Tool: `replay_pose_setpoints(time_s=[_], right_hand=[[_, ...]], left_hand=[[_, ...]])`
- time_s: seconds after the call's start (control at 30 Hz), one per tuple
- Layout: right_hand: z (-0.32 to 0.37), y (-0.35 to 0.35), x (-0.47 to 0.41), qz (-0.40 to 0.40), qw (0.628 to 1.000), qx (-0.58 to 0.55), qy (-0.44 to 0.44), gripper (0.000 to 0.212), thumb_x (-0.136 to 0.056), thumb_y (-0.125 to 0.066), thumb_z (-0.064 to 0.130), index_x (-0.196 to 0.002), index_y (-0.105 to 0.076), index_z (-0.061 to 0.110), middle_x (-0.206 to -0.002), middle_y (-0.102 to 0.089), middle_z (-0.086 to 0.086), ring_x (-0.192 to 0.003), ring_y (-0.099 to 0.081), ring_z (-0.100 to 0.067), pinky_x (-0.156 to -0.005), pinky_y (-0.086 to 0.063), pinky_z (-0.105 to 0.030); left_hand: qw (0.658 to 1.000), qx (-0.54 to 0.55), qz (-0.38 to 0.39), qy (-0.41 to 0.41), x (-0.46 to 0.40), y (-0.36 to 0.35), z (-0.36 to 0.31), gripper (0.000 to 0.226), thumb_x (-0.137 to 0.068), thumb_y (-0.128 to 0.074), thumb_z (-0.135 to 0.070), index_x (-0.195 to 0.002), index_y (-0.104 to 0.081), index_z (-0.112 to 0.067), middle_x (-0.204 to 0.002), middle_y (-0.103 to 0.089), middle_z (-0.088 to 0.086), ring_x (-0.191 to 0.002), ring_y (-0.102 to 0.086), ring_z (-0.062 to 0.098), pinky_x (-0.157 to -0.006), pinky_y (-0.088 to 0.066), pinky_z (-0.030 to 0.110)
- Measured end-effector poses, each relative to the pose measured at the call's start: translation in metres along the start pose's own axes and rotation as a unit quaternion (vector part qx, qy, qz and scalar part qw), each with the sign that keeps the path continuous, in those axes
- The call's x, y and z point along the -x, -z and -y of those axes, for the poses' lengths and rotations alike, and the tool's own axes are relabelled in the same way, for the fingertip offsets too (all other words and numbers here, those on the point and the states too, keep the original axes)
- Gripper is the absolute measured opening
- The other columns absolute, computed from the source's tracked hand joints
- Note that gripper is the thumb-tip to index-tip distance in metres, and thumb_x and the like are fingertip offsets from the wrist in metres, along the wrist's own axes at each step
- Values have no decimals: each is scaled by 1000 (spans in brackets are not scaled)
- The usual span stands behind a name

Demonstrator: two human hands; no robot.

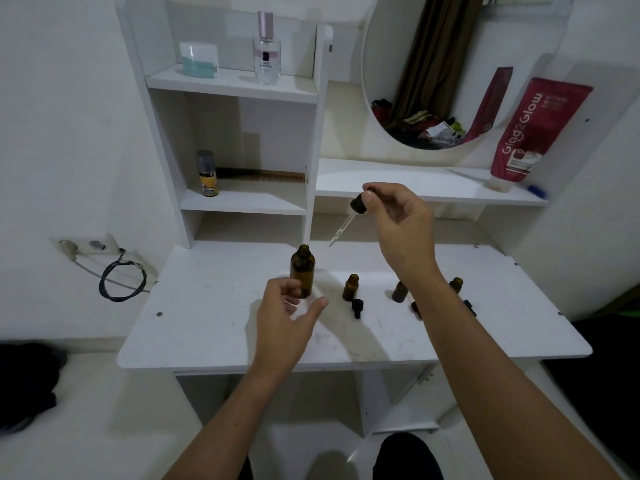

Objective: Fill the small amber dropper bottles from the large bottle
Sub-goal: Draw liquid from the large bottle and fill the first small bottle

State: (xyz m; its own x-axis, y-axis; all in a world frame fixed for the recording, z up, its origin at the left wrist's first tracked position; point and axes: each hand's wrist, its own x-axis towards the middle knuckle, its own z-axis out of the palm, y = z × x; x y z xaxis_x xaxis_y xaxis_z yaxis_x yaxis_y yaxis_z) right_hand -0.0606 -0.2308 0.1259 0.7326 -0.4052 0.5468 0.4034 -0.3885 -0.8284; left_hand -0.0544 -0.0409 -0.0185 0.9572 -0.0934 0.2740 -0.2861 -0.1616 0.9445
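The large amber bottle (302, 268) stands uncapped on the white desk (207, 327). My right hand (398, 220) holds a black-capped glass dropper (349, 216) above and to the right of the bottle's mouth, its tip pointing down-left. My left hand (287, 313) hovers just in front of the large bottle, fingers apart and holding nothing. A small open amber bottle (350, 287) stands to the right, with a black dropper cap (357, 307) lying in front of it. Two more small amber bottles (400, 292) (455, 284) stand partly hidden behind my right forearm.
A white shelf unit (235, 202) rises behind the desk, holding a perfume bottle (266, 50), a white jar (198, 59), a yellow spray can (207, 174) and a comb. A red tube (533, 133) leans beside an oval mirror (450, 64). A wall socket with cable (100, 251) is at left.
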Motion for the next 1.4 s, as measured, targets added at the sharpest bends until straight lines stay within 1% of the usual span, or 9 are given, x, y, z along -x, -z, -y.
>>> replay_pose_setpoints(time_s=[0.1, 0.2, 0.37, 0.43, 0.57, 0.83, 1.07, 1.33, 1.4], right_hand=[[-13, 20, 8, -5, 1000, 17, -15, 13, -100, -72, 20, -110, -77, 27, -102, -80, 12, -102, -76, -6, -93, -58, -19], [-24, 35, 16, -12, 999, 38, -34, 14, -101, -73, 20, -110, -77, 29, -100, -81, 14, -100, -77, -5, -92, -58, -20], [-32, 37, 25, -7, 997, 62, -48, 14, -100, -72, 20, -109, -75, 30, -95, -80, 19, -96, -77, -2, -92, -57, -19], [-35, 34, 28, -1, 996, 69, -52, 12, -101, -72, 19, -110, -76, 24, -92, -81, 16, -93, -76, 0, -88, -55, -13], [-39, 29, 31, 6, 995, 82, -59, 13, -100, -73, 21, -112, -78, 19, -92, -81, 15, -92, -75, 4, -83, -51, -6], [-42, 32, 38, 1, 992, 119, -29, 13, -99, -74, 17, -112, -78, 17, -95, -80, 14, -91, -74, 3, -84, -49, -5], [-38, 39, 40, -32, 994, 101, -40, 13, -101, -71, 22, -113, -77, 23, -100, -79, 14, -98, -76, -5, -89, -60, -27], [-45, 43, 40, -10, 991, 126, -32, 14, -101, -72, 17, -113, -77, 15, -96, -79, 11, -94, -75, -2, -78, -53, -9], [-48, 38, 41, 11, 992, 127, -24, 13, -99, -73, 13, -112, -77, 13, -94, -79, 10, -91, -75, 0, -82, -53, -9]], left_hand=[[998, -5, 56, -16, 2, -18, -4, 37, -84, -83, -40, -114, -63, -33, -106, -67, -17, -98, -64, 4, -86, -56, 23], [995, -19, 95, -13, -2, -34, -7, 45, -87, -80, -40, -126, -63, -29, -121, -66, -18, -112, -62, 2, -99, -54, 24], [992, -40, 117, -14, -16, -51, -8, 56, -88, -80, -36, -138, -58, -24, -133, -64, -12, -120, -59, 2, -97, -45, 9], [991, -55, 118, -12, -20, -54, -8, 55, -88, -80, -34, -138, -59, -23, -132, -65, -11, -118, -61, 4, -91, -44, 4], [990, -74, 117, -27, -25, -58, -6, 44, -90, -79, -30, -131, -63, -24, -123, -69, -13, -110, -65, 1, -95, -53, 17], [987, -113, 106, -30, -29, -65, -2, 36, -93, -75, -28, -127, -68, -20, -119, -72, -9, -104, -68, 6, -92, -58, 26], [986, -118, 113, -44, -34, -69, -3, 43, -89, -79, -33, -129, -67, -21, -121, -71, -10, -101, -68, 3, -90, -58, 26], [982, -118, 124, -75, -37, -72, 2, 27, -90, -78, -28, -116, -71, -25, -106, -72, -19, -97, -67, -5, -89, -56, 17], [982, -118, 123, -79, -37, -71, 3, 26, -91, -77, -29, -116, -71, -25, -106, -72, -18, -97, -67, -4, -89, -53, 15]])
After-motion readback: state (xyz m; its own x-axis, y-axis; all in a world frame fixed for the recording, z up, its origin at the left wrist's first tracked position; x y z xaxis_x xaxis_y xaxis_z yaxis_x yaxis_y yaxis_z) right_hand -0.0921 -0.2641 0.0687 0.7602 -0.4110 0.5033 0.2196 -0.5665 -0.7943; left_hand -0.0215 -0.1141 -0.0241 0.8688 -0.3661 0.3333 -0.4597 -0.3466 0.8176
